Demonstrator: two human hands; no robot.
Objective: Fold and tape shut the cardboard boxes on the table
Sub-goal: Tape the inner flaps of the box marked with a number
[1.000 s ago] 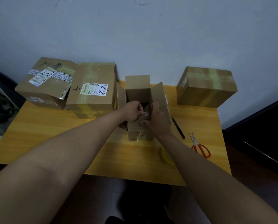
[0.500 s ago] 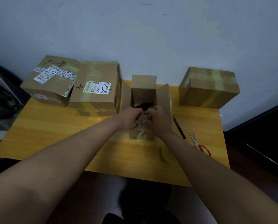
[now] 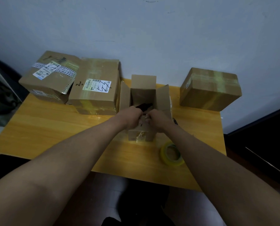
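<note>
While the open box (image 3: 142,101) stands in the middle of the table (image 3: 46,128), the left hand (image 3: 131,115) and the right hand (image 3: 157,119) both curl their fingers on its near flap. I think it is best to press this flap flat first, then the side flaps, with the tape roll (image 3: 172,153) near.

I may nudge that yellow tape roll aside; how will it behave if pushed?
The tape roll lies flat on the table, so it should slide rather than roll. It looks light and mostly hollow. Tipped onto its edge, it would likely roll toward the table's near edge.
</note>
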